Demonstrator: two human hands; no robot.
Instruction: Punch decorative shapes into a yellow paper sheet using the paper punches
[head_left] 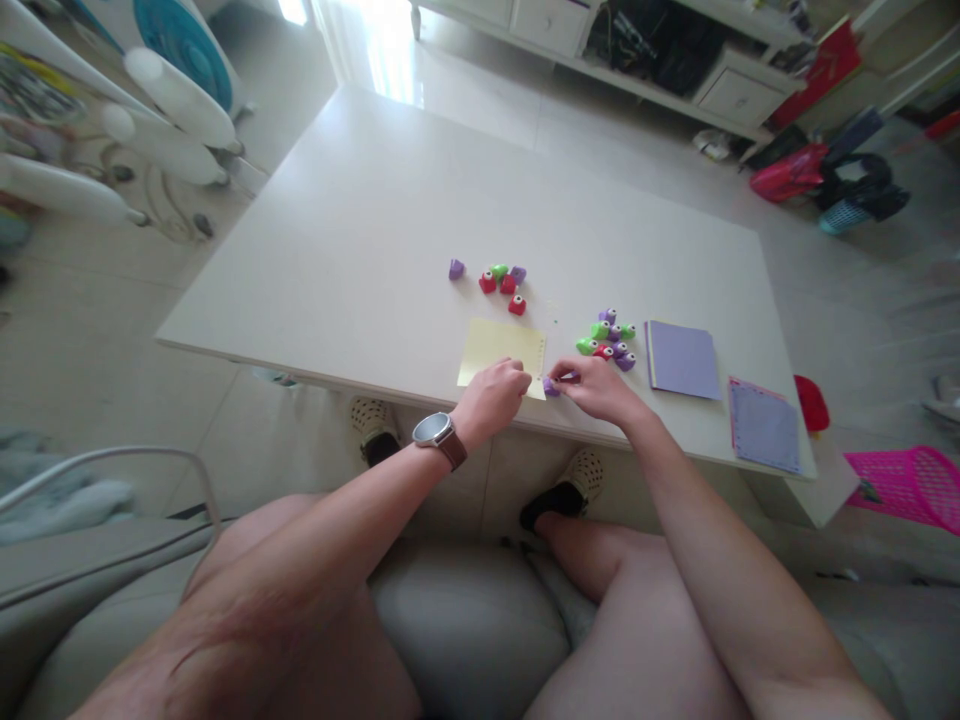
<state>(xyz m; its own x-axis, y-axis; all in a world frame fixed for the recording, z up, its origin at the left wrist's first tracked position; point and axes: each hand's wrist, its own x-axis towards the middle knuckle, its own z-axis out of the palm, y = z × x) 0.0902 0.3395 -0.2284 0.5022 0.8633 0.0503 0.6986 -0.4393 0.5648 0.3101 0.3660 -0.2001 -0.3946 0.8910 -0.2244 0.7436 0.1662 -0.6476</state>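
A yellow sheet of paper [491,345] lies near the table's front edge, with a row of small marks along its right side. My left hand [496,392] rests on its lower part, fingers curled down against the paper. Between the fingers of my right hand [592,385] is a small purple craft punch [551,386], at the sheet's lower right corner. Whether the paper is inside the punch I cannot tell. Close beyond my right hand is a cluster of green, purple and red punches [611,335] with round, eye-like tops.
More punches [508,283] lie beyond the sheet, with a lone purple punch [456,269] to their left. Tiny paper bits [555,320] dot the white table [360,220]. At right are a purple paper stack [682,360] and a lilac sheet [763,425] with marked edges.
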